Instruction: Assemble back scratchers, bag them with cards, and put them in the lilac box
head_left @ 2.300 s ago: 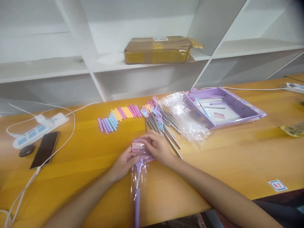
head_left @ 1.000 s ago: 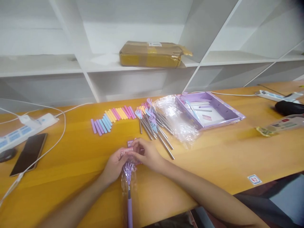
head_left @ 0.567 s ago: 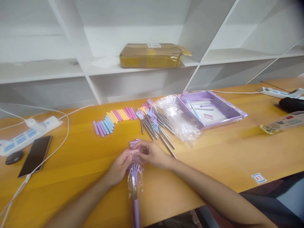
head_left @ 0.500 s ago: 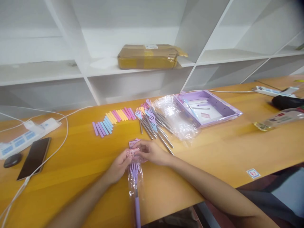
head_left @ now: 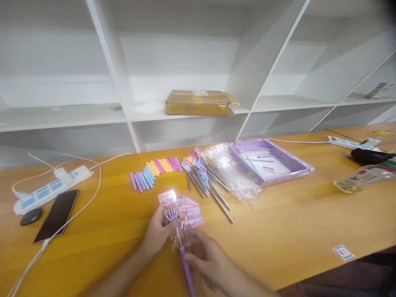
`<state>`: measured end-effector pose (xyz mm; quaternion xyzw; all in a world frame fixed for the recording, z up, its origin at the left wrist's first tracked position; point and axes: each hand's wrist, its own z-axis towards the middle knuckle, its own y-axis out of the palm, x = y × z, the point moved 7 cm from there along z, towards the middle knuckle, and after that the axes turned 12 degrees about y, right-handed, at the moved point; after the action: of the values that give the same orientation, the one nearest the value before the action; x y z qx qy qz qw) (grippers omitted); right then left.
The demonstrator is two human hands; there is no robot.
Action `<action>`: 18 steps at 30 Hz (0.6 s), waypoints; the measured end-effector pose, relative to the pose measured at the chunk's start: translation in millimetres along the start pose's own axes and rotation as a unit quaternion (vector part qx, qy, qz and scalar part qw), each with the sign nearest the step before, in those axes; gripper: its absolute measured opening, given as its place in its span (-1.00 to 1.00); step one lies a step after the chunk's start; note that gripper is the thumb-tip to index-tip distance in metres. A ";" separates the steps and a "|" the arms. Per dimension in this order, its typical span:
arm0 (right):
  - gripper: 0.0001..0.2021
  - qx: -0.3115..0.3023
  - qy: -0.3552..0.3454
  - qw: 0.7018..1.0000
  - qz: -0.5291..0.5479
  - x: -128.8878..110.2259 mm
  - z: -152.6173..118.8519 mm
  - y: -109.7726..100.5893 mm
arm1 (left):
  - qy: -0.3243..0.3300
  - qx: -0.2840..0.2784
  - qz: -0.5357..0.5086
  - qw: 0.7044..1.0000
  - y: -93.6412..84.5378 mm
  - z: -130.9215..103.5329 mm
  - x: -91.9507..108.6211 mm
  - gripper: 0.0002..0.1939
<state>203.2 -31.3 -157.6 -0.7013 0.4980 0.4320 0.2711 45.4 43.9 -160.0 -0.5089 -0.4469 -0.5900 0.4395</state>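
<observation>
Pinching a purple, clear-wrapped, silver-necked scratcher is the left hand, right hand's grip unclear.

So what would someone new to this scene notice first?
Probably the stepped row of pastel sticks beside a heap of hand-shaped scratchers. To the right, an open purple box sits next to crumpled clear plastic. Nearer, the left hand holds a purple scratcher, the blurred right hand close against it.

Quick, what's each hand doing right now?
Left hand: closed, holding the wrapped purple back scratcher near its head.
Right hand: fingers curled beside the scratcher's handle, blurred; whether it grips cannot be told.
</observation>
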 end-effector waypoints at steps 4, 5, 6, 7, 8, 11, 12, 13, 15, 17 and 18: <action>-0.58 -0.022 0.059 0.998 0.003 21.1 -12.7 23.1 | 0.010 -0.030 -0.043 0.999 4.0 -8.3 -0.7 -0.39; -0.59 -0.025 0.058 0.998 -0.001 19.1 -14.2 22.9 | 0.012 -0.045 -0.063 0.997 5.9 -9.5 -0.6 -0.39; -0.59 -0.030 0.052 0.998 -0.004 14.2 -15.7 19.0 | 0.016 -0.062 -0.089 0.994 8.3 -9.7 0.1 -0.38; -0.58 -0.036 0.039 0.999 -0.003 6.2 -16.9 10.2 | 0.024 -0.080 -0.119 0.989 10.7 -9.0 1.4 -0.34; -0.58 -0.033 0.021 0.999 0.001 -4.9 -17.6 -5.1 | 0.034 -0.098 -0.147 0.984 13.2 -7.6 3.1 -0.30; -0.62 0.086 -0.097 0.992 0.005 -61.5 -17.3 -97.6 | 0.051 -0.148 -0.194 0.968 19.5 -2.0 6.9 -0.23; -0.66 0.185 -0.157 0.970 -0.007 -86.2 -19.5 -143.1 | 0.049 -0.159 -0.196 0.966 20.8 -0.7 7.0 -0.23; -0.72 0.298 -0.202 0.932 -0.040 -109.6 -23.3 -189.4 | 0.047 -0.165 -0.193 0.966 21.6 0.2 6.7 -0.25; -0.70 0.515 -0.182 0.825 -0.143 -144.3 -27.7 -273.1 | 0.044 -0.177 -0.184 0.966 22.8 -0.2 6.0 -0.28; -0.56 0.588 -0.067 0.767 -0.249 -161.9 -13.5 -333.4 | 0.042 -0.191 -0.172 0.966 23.8 -2.6 4.6 -0.33; -0.54 0.588 -0.038 0.762 -0.268 -166.0 -4.9 -354.7 | 0.041 -0.197 -0.166 0.965 24.1 -4.0 3.6 -0.36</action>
<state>514.0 168.5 -27.6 -0.4918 0.4354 -0.0098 0.7540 67.7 34.6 -154.8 -0.4795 -0.3812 -0.7516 0.2448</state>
